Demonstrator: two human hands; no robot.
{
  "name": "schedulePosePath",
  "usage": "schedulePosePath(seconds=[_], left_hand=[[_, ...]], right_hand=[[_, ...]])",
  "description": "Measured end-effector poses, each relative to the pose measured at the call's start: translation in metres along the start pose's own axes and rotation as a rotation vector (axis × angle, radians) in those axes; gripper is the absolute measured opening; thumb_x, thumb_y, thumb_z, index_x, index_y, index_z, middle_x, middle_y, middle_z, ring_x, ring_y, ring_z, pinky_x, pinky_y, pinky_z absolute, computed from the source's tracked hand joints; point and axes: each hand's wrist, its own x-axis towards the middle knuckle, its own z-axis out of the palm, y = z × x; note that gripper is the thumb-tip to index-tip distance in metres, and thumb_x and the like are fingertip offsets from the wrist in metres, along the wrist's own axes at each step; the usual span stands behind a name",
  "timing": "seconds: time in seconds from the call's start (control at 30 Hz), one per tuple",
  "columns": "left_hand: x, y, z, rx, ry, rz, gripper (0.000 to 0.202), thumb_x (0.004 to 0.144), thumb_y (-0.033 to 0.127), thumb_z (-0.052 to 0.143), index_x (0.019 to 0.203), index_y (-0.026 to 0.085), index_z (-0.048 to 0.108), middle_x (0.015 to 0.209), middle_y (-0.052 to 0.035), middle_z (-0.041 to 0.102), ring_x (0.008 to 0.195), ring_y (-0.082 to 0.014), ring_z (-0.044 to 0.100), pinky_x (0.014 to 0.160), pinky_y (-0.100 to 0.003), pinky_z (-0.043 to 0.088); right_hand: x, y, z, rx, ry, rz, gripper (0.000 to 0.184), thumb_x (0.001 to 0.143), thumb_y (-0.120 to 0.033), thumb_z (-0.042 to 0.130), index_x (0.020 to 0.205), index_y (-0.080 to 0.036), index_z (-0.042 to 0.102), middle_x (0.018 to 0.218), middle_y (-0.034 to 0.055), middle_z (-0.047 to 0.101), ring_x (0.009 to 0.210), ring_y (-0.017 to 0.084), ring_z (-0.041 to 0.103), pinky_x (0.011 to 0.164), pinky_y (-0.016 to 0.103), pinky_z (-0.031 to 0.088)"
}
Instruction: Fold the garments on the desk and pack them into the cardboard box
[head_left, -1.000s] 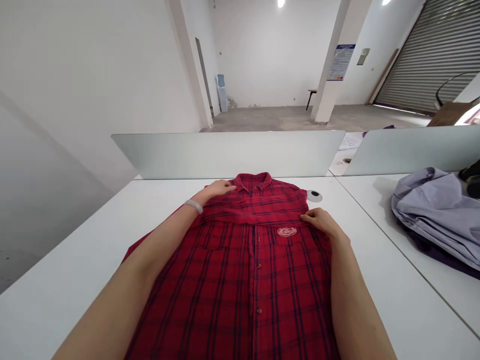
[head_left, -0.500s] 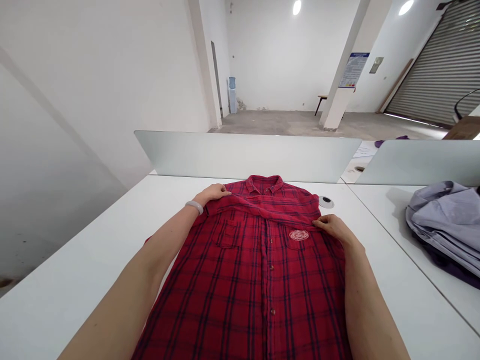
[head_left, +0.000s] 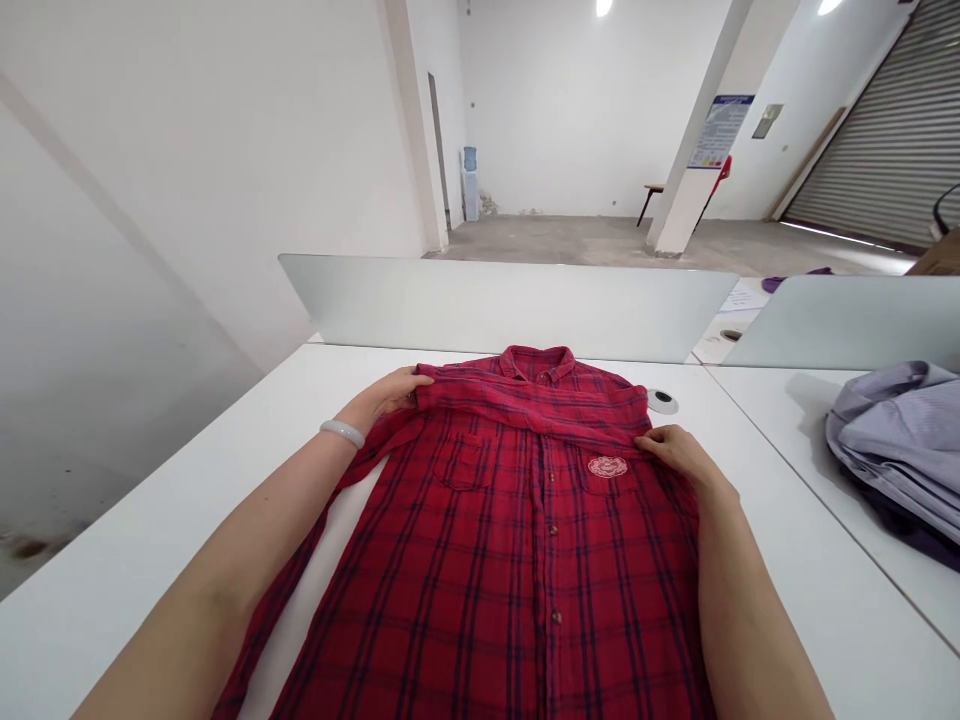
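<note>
A red plaid shirt point(head_left: 487, 560) with dark blue lines lies front up on the white table, its collar at the far end. One sleeve point(head_left: 525, 402) is folded across the chest below the collar. My left hand point(head_left: 394, 390), with a pale bangle at the wrist, pinches that sleeve at its left end near the shoulder. At the other end, my right hand point(head_left: 679, 455) is closed on the sleeve's edge, beside a chest pocket with a round white emblem point(head_left: 607, 467). The other sleeve hangs down the left side, partly hidden under my left forearm.
A frosted divider point(head_left: 510, 305) runs along the far edge of the white table point(head_left: 165, 520). Folded grey and dark clothes point(head_left: 900, 440) are piled at the right. A cable-hole cover point(head_left: 662, 401) sits beside the shirt's shoulder. A wall rises on the left.
My left hand has moved left, drawing the sleeve's end outward, and a strip of table now shows between the shirt's body and its left sleeve. My right hand keeps its hold.
</note>
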Motion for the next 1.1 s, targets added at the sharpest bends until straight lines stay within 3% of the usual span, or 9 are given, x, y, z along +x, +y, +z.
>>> schedulePosePath(seconds=[0.23, 0.47, 0.53, 0.63, 0.7, 0.83, 1.0, 1.1], left_hand=[[0.010, -0.016, 0.013, 0.188, 0.133, -0.013, 0.029, 0.075, 0.024, 0.059, 0.102, 0.014, 0.057, 0.084, -0.0081, 0.067, 0.066, -0.0175, 0.063, 0.054, -0.024, 0.048], [0.007, -0.019, 0.008, 0.497, 0.280, 0.075, 0.048, 0.069, 0.038, 0.068, 0.111, 0.016, 0.058, 0.107, -0.0135, 0.065, 0.103, -0.0306, 0.059, 0.084, -0.037, 0.046], [0.002, -0.020, 0.006, 0.529, 0.303, 0.110, 0.053, 0.076, 0.047, 0.058, 0.119, 0.015, 0.055, 0.112, -0.0142, 0.063, 0.104, -0.0285, 0.059, 0.088, -0.037, 0.045], [-0.010, -0.026, 0.000, 0.556, 0.336, 0.156, 0.053, 0.086, 0.049, 0.040, 0.122, 0.013, 0.054, 0.120, -0.0145, 0.059, 0.107, -0.0249, 0.057, 0.093, -0.034, 0.042], [-0.022, -0.035, -0.008, 0.576, 0.341, 0.161, 0.051, 0.087, 0.046, 0.036, 0.120, 0.013, 0.056, 0.123, -0.0139, 0.058, 0.109, -0.0246, 0.057, 0.096, -0.034, 0.041], [-0.058, -0.063, -0.036, 0.606, 0.322, 0.100, 0.054, 0.081, 0.048, 0.038, 0.114, 0.011, 0.060, 0.119, -0.0146, 0.061, 0.102, -0.0259, 0.061, 0.091, -0.033, 0.044], [-0.119, -0.106, -0.082, 0.621, 0.231, -0.083, 0.057, 0.071, 0.062, 0.042, 0.095, 0.016, 0.064, 0.106, -0.0112, 0.068, 0.095, -0.0267, 0.063, 0.081, -0.030, 0.046], [-0.161, -0.126, -0.097, 0.658, 0.214, -0.182, 0.058, 0.067, 0.070, 0.042, 0.081, 0.019, 0.064, 0.088, -0.0068, 0.070, 0.086, -0.0271, 0.063, 0.074, -0.031, 0.045]], right_hand=[[0.003, 0.002, 0.001, -0.031, 0.005, 0.009, 0.029, 0.075, -0.038, 0.051, 0.055, -0.018, 0.056, 0.054, 0.0000, 0.053, 0.058, 0.013, 0.050, 0.055, 0.025, 0.030], [0.004, 0.002, 0.001, -0.075, 0.003, 0.019, 0.025, 0.076, -0.033, 0.053, 0.058, -0.018, 0.061, 0.059, 0.0015, 0.060, 0.062, 0.015, 0.055, 0.056, 0.024, 0.033], [0.004, 0.000, 0.001, -0.107, 0.057, 0.019, 0.018, 0.075, -0.030, 0.054, 0.066, -0.020, 0.065, 0.068, 0.0025, 0.065, 0.067, 0.016, 0.058, 0.058, 0.024, 0.034], [0.006, -0.005, 0.004, -0.146, 0.236, 0.015, 0.015, 0.074, -0.028, 0.055, 0.077, -0.021, 0.068, 0.078, 0.0031, 0.068, 0.072, 0.017, 0.059, 0.059, 0.025, 0.034], [0.007, -0.007, 0.010, -0.138, 0.284, -0.008, 0.015, 0.075, -0.028, 0.055, 0.080, -0.021, 0.067, 0.078, 0.0027, 0.068, 0.071, 0.016, 0.059, 0.059, 0.024, 0.035], [0.011, -0.003, 0.021, -0.143, 0.222, -0.044, 0.016, 0.076, -0.026, 0.052, 0.079, -0.021, 0.066, 0.077, 0.0024, 0.069, 0.072, 0.016, 0.060, 0.060, 0.024, 0.035], [0.014, 0.003, 0.024, -0.162, 0.218, -0.035, 0.018, 0.076, -0.026, 0.052, 0.082, -0.022, 0.068, 0.082, 0.0025, 0.069, 0.074, 0.017, 0.060, 0.060, 0.025, 0.035], [0.014, 0.004, 0.024, -0.159, 0.223, -0.033, 0.019, 0.078, -0.029, 0.051, 0.084, -0.022, 0.068, 0.083, 0.0027, 0.070, 0.074, 0.017, 0.060, 0.059, 0.025, 0.035]])
